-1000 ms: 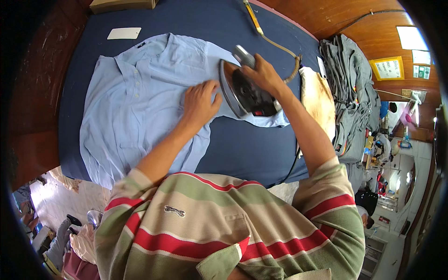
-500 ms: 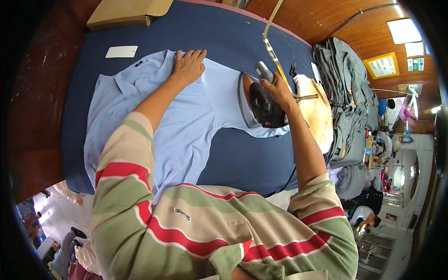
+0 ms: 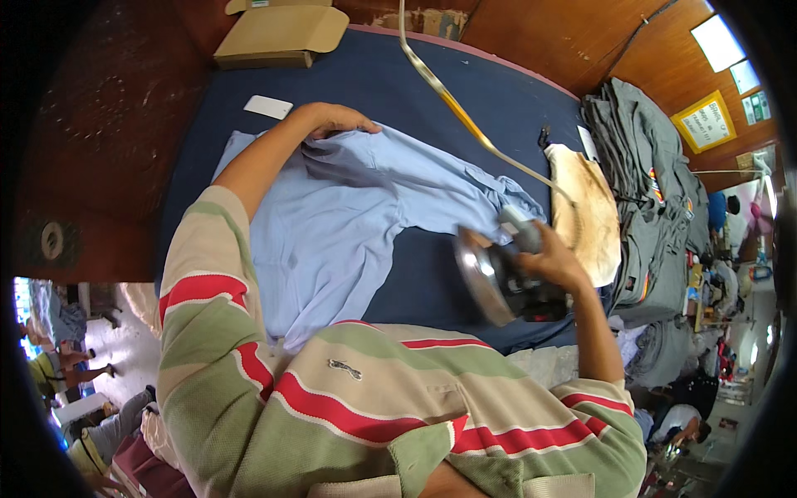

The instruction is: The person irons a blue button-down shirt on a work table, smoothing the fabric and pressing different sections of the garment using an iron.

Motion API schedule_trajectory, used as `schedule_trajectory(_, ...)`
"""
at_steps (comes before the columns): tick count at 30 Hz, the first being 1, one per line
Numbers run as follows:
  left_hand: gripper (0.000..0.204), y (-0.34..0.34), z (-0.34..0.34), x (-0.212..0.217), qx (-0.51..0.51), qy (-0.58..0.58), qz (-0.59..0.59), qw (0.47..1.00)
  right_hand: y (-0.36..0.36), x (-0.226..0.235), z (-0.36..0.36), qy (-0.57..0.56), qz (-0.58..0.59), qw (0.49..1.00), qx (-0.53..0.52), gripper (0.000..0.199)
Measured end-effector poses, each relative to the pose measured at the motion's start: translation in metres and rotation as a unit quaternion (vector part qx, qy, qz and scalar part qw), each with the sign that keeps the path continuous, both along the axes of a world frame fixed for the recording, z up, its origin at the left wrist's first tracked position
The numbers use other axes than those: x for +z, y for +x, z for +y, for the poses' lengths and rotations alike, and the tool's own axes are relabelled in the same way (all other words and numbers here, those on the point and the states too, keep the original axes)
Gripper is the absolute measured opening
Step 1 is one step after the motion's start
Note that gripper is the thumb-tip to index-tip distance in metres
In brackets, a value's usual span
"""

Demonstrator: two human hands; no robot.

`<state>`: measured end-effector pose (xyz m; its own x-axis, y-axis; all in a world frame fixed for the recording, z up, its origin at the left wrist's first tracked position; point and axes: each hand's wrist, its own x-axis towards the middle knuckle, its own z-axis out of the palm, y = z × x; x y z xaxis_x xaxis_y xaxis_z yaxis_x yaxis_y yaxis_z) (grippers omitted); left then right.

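Observation:
A light blue shirt (image 3: 332, 224) lies on the dark blue padded table, one sleeve stretched toward the right and bunched at its end. At the shirt's upper edge, my left hand (image 3: 339, 121) is closed on the cloth, its fingers partly hidden by the fold it lifts. My right hand (image 3: 554, 259) grips the handle of a clothes iron (image 3: 498, 286), which is tilted, with its metal sole turned to the left. The iron is blurred by motion and off the shirt, beside the sleeve near the table's front edge. A pale hose (image 3: 448, 98) hangs down toward it.
A scorched cream pad (image 3: 581, 207) lies right of the sleeve. Beyond it is a pile of folded grey garments (image 3: 643, 199). An opened cardboard box (image 3: 282, 37) and a white card (image 3: 268, 107) are at the back left. Other people (image 3: 689, 423) are in the background.
The iron has come off the sleeve, moving toward me and to the right. My left hand has gone from lying flat to gripping the shirt, whose cloth is now folded and shifted.

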<state>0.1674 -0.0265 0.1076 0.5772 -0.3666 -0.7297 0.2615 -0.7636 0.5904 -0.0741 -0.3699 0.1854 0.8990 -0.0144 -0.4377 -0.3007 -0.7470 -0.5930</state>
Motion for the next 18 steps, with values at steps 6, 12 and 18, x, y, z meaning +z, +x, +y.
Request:
schedule_trajectory(6,0.043,-0.07,0.027,0.076,0.121,-0.235,0.143,0.954,0.009,-0.018,-0.127,-0.083,-0.133,0.982,-0.105,0.049)
schedule_trajectory(12,0.042,-0.113,0.032,0.13,0.135,-0.37,0.15,0.907,0.049,-0.062,-0.24,-0.061,-0.114,0.969,-0.211,0.049)
schedule_trajectory(18,0.044,-0.143,0.025,0.166,0.189,-0.475,0.003,0.86,0.057,-0.044,-0.172,-0.389,-0.371,0.84,-0.075,0.066)
